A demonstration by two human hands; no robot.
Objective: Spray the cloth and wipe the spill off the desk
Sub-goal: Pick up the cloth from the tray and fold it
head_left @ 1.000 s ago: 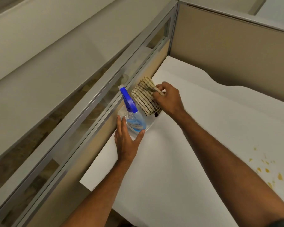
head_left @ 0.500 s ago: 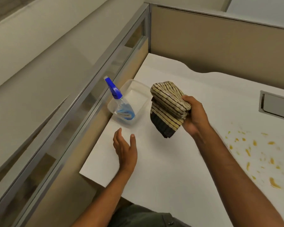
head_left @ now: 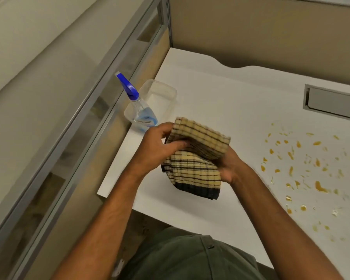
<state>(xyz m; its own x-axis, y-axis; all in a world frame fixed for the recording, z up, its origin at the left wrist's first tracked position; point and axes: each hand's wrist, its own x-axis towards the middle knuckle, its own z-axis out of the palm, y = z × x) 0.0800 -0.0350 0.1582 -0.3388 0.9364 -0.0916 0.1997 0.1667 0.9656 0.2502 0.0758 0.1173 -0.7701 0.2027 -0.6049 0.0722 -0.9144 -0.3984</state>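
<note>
A folded beige cloth with dark stripes (head_left: 196, 158) hangs above the white desk (head_left: 220, 102), held from both sides. My left hand (head_left: 158, 146) grips its upper left edge and my right hand (head_left: 228, 168) holds it from underneath on the right. A clear spray bottle with a blue trigger head (head_left: 138, 106) stands in a clear plastic tub (head_left: 166, 93) at the desk's left edge, just beyond my left hand. The spill (head_left: 303, 166), many orange-yellow drops, is scattered over the desk to the right of the cloth.
Beige cubicle partitions with a metal and glass frame (head_left: 113, 67) wall in the desk on the left and at the back. A grey recessed cable slot (head_left: 333, 102) sits at the far right. The desk's front edge runs close to my lap.
My right hand lifted the cloth out of the tub and carried it toward me. My left hand let go of the tub and came up to grip the cloth.
</note>
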